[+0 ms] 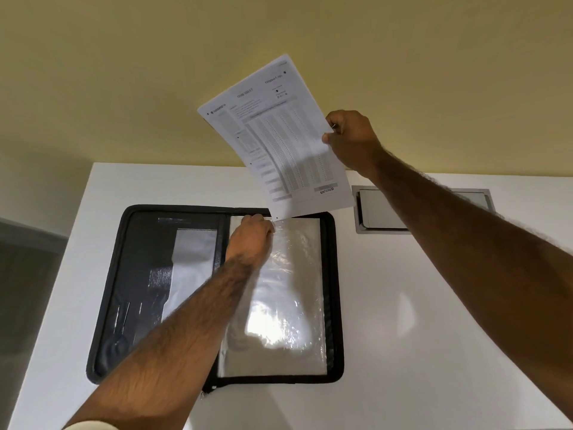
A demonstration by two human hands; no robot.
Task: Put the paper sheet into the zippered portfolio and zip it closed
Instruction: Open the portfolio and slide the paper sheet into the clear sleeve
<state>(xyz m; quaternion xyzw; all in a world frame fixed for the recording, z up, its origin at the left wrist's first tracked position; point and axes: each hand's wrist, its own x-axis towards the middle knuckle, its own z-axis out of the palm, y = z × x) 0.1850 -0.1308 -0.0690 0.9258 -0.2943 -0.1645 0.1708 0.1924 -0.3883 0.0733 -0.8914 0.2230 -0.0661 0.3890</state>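
Clearly light and floppy, the paper sheet (279, 135) bows above the open portfolio (214, 293) on the bench (403, 305), pinched at one edge by the right hand (352, 139). The left hand (251, 237) grips the top edge of the portfolio's slippery plastic sleeve (288, 293).

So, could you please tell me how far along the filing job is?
Done: the portfolio lies unzipped and open on the table. In hand: the right hand holds the paper sheet up above it, while the left hand pinches the clear sleeve at its top edge. Left: slide the sheet in, fold shut, zip.
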